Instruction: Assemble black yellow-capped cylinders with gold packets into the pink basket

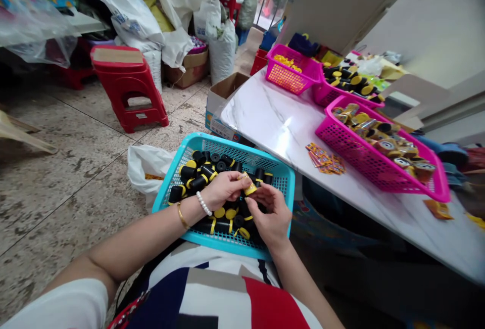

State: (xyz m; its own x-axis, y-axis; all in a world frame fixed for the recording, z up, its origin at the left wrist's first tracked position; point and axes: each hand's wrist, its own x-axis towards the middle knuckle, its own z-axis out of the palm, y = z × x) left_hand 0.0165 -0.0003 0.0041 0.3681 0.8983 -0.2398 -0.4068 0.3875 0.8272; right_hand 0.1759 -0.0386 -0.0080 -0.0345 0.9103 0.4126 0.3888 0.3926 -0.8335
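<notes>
As the left hand [224,190] clamps a yellow tube [248,184] between its fingers above a turquoise basket [235,147] of black tubes [199,183], the right hand [273,214] curls close by, its grip impossible to tell. Alongside, a marbled bench [276,116] bears pink baskets [364,165] and orange slips [326,160] near a red stool [123,79].

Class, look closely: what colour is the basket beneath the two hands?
Turquoise; the basket shows in the head view.

I take the near basket [227,147] as datum. Cylinders [199,183] lie inside it. Right of it, I have the counter [261,111] carrying three mesh baskets [369,170] and packets [326,160]. Beyond it, leftward, stands a stool [120,84].
</notes>
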